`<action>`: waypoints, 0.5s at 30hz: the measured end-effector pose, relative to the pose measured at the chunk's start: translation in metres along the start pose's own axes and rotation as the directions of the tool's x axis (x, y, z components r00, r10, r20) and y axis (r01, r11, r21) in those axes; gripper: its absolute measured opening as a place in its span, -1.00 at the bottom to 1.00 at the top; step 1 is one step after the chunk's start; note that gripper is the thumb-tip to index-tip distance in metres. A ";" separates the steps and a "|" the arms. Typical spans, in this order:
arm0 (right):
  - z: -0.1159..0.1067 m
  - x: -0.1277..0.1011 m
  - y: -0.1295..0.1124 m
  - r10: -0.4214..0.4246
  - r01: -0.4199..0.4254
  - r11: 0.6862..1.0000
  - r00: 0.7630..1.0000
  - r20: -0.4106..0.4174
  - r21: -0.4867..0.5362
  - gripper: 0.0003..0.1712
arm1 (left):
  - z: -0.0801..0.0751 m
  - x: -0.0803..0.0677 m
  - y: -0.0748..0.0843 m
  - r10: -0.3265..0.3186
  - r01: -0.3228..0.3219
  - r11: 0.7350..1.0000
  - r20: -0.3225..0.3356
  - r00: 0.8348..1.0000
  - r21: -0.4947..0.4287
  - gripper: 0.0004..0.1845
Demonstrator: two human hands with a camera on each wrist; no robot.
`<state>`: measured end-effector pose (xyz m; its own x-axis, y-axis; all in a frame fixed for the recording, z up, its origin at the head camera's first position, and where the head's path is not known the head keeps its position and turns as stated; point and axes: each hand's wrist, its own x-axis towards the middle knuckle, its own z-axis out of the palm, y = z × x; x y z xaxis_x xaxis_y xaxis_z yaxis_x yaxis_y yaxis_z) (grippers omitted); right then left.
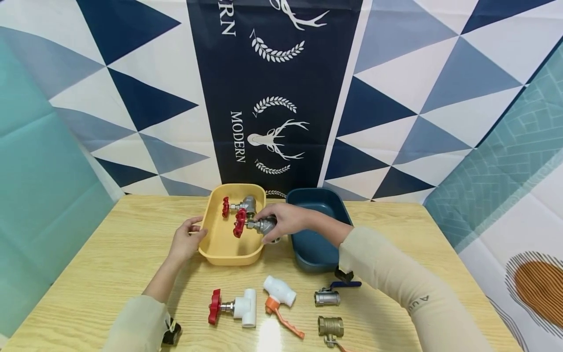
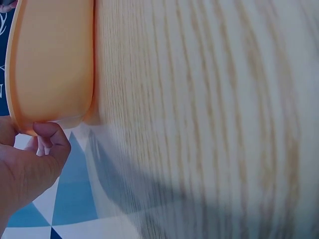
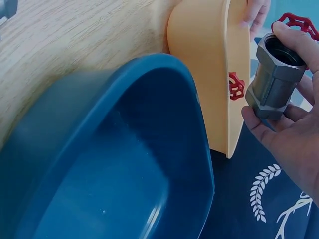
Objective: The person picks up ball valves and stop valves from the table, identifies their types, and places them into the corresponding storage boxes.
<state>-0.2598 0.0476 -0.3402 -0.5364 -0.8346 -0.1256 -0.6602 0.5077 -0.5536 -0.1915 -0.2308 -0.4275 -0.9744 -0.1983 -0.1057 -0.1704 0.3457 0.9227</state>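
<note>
My right hand (image 1: 288, 218) grips a grey metal valve with a red handwheel (image 1: 239, 223) over the right side of the yellow basin (image 1: 230, 260). In the right wrist view, the open threaded end of this valve (image 3: 275, 84) faces the camera, with thumb and fingers around its body. My left hand (image 1: 185, 240) pinches the basin's left rim, its thumb at the edge; the left wrist view shows the fingers (image 2: 52, 139) bent at the rim. Inside the basin lies another metal valve (image 1: 249, 205) with a red handwheel.
A dark blue basin (image 1: 316, 266) stands right of the yellow one, under my right forearm. Nearer on the table lie a white valve with red wheel (image 1: 244, 307), a white valve with orange lever (image 1: 280, 292), a steel valve with blue lever (image 1: 327, 297) and a brass valve (image 1: 331, 326).
</note>
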 end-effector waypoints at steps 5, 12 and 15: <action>0.000 0.005 -0.001 0.009 -0.009 1.000 1.000 0.000 -0.013 -0.32 | 0.001 0.001 -0.001 0.002 -0.002 1.000 0.002 1.000 0.003 -0.50; 0.001 0.013 -0.002 -0.012 0.012 1.000 1.000 0.004 -0.002 -0.36 | 0.001 0.000 0.000 -0.005 0.005 1.000 0.001 1.000 0.009 -0.50; 0.002 0.016 -0.002 -0.022 0.022 1.000 1.000 0.003 0.012 -0.38 | 0.001 0.000 0.001 -0.004 0.004 1.000 0.001 1.000 0.007 -0.50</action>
<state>-0.2662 0.0333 -0.3428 -0.5203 -0.8461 -0.1158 -0.6655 0.4867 -0.5658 -0.1916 -0.2298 -0.4267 -0.9739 -0.1988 -0.1098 -0.1754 0.3514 0.9196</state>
